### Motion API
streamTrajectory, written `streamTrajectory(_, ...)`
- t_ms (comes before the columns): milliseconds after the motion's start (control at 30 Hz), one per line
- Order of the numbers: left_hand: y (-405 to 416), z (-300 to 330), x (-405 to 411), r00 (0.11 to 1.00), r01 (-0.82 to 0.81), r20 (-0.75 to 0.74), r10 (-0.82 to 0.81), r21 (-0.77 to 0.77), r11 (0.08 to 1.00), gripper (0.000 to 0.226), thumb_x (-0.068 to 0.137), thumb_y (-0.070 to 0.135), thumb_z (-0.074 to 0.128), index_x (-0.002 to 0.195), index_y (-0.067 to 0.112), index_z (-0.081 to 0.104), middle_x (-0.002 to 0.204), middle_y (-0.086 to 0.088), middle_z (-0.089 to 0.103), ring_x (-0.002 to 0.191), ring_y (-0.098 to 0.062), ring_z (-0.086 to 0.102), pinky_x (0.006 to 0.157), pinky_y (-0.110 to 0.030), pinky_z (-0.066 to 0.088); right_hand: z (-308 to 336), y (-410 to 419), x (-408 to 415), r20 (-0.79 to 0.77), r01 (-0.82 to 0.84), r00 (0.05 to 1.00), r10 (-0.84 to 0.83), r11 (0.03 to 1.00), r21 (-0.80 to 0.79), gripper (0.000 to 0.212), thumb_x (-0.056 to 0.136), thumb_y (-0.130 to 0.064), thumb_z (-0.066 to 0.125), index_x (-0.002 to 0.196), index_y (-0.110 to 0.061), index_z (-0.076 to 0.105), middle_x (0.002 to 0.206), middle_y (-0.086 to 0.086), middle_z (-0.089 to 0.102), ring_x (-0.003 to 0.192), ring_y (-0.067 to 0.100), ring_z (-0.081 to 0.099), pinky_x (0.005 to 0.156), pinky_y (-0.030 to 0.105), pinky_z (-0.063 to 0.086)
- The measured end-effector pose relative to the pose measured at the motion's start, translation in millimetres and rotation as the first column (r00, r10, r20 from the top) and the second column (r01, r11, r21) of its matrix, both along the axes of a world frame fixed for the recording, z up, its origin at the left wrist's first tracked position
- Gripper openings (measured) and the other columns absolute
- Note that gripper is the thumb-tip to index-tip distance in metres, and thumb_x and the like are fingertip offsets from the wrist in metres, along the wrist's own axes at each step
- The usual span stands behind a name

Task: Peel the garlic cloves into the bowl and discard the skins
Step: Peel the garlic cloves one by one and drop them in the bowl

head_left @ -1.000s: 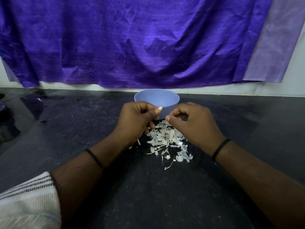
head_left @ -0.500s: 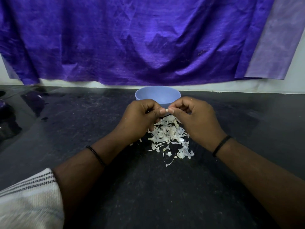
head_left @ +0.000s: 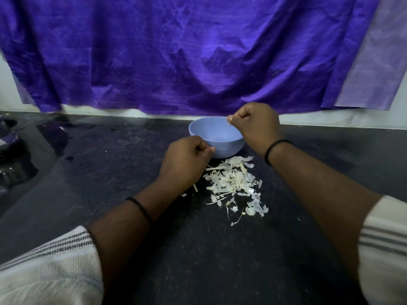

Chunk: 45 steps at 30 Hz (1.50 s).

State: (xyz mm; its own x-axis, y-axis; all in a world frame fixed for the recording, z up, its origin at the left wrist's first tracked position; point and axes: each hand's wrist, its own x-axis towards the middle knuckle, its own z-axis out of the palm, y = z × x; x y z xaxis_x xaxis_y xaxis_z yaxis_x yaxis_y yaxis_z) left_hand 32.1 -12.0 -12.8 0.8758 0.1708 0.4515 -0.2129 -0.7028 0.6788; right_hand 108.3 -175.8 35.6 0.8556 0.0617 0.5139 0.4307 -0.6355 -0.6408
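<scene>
A light blue bowl [head_left: 217, 148] stands on the dark counter near the back wall. My right hand [head_left: 256, 125] hovers over the bowl's right rim with its fingers curled, pinching a small pale garlic piece [head_left: 229, 121] at the fingertips. My left hand [head_left: 185, 165] is a loose fist just left of the bowl's front, thumb pressed to forefinger, and I see nothing in it. A heap of white garlic skins [head_left: 231, 180] lies on the counter in front of the bowl, between my forearms. The bowl's inside looks bare where it shows.
The black stone counter [head_left: 198, 249] stretches to both sides. A purple cloth [head_left: 176, 58] hangs on the wall behind the bowl. A dark, partly cut-off object [head_left: 6, 137] sits at the far left edge.
My hands have parted. The right hand rose and moved back over the bowl with the pale piece, while the left hand stayed low beside the bowl. The camera tilted down.
</scene>
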Motion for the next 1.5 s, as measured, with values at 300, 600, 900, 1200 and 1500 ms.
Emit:
streamTrajectory(300,9.3,5.2,3.7,0.999,-0.013,-0.043,0.011,-0.050,0.999,0.021,0.096,0.021,0.062,0.079,0.012,0.070,0.070,0.000,0.069,0.064,-0.016,0.064,0.070,-0.041,0.056,3.2,-11.9,-41.4,-0.108,-0.129,0.987,0.118,0.986,-0.103,0.020,0.092,-0.013,0.056,0.088,-0.018,0.075,0.081,-0.012,0.070,0.061,-0.005,0.055,0.058,0.013,0.039)
streamTrajectory(600,8.1,9.1,-4.4,0.976,0.102,-0.205,-0.079,0.103,0.989,0.022,0.072,0.042,0.086,0.068,0.023,0.076,0.064,0.011,0.070,0.063,-0.001,0.063,0.064,-0.030,0.054,-22.2,-30.1,-69.0,-0.092,-0.138,0.990,0.109,0.902,-0.409,0.007,0.082,-0.035,0.079,0.080,-0.028,0.078,0.076,-0.013,0.067,0.077,0.008,0.065,0.074,0.030,0.053)
streamTrajectory(900,6.4,8.0,-3.9,0.967,0.170,-0.214,-0.137,0.147,0.974,0.007,0.084,0.022,0.077,0.079,0.025,0.078,0.069,0.017,0.068,0.063,0.012,0.058,0.060,-0.017,0.043,-39.0,-20.0,-63.5,-0.147,-0.243,0.970,0.194,0.811,-0.532,0.017,0.081,-0.036,0.073,0.096,-0.042,0.076,0.098,-0.010,0.069,0.098,0.016,0.062,0.086,0.036,0.053)
streamTrajectory(1200,5.1,5.9,-3.1,0.957,0.241,-0.183,-0.226,0.067,0.968,0.005,0.085,0.025,0.078,0.081,0.025,0.078,0.068,0.017,0.070,0.061,0.010,0.059,0.058,-0.005,0.041,-44.0,-24.7,-64.5,-0.194,-0.287,0.955,0.226,0.874,-0.392,0.013,0.076,-0.028,0.074,0.080,-0.029,0.062,0.083,-0.013,0.063,0.081,0.007,0.058,0.074,0.030,0.050)
streamTrajectory(1500,-0.2,7.6,-7.7,0.923,0.324,-0.162,-0.349,-0.159,0.933,0.005,0.084,0.021,0.079,0.082,0.016,0.080,0.069,0.004,0.074,0.058,-0.003,0.061,0.057,-0.019,0.048,-43.2,-26.3,-64.4,-0.104,-0.203,0.974,0.201,0.979,-0.016,0.016,0.076,-0.018,0.085,0.075,-0.023,0.070,0.069,-0.004,0.069,0.059,0.005,0.061,0.060,0.029,0.054)
